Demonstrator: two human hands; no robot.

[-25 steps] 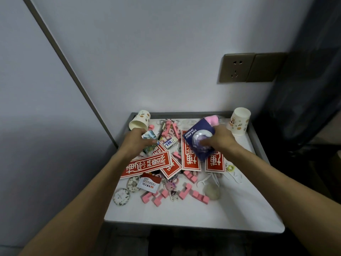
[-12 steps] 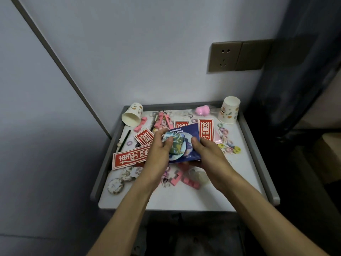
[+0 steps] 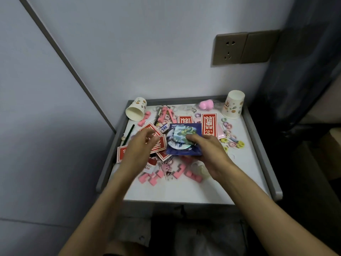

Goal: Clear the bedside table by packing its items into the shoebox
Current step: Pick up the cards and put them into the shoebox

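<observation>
My right hand [image 3: 208, 150] grips a dark blue card packet [image 3: 195, 129] with a round badge and a green-printed card stacked on it, held above the middle of the white bedside table [image 3: 184, 191]. My left hand [image 3: 140, 146] hovers just left of the packet, fingers curled and apart, holding nothing, above the red-and-white paper strips [image 3: 158, 143]. Pink foam pieces [image 3: 179, 170], small coloured rings [image 3: 232, 141] and a red-white packet [image 3: 150, 166] lie scattered on the table. No shoebox is in view.
A paper cup [image 3: 135, 109] lies tipped at the back left corner; another [image 3: 233, 104] stands upside down at the back right beside a pink toy [image 3: 205, 104]. The table has raised grey rims. A wall socket [image 3: 228, 48] is above; a dark curtain hangs on the right.
My left hand has let go of the green-printed card, leaving it on the blue packet, and drawn away to the left. My right hand still holds the packet.
</observation>
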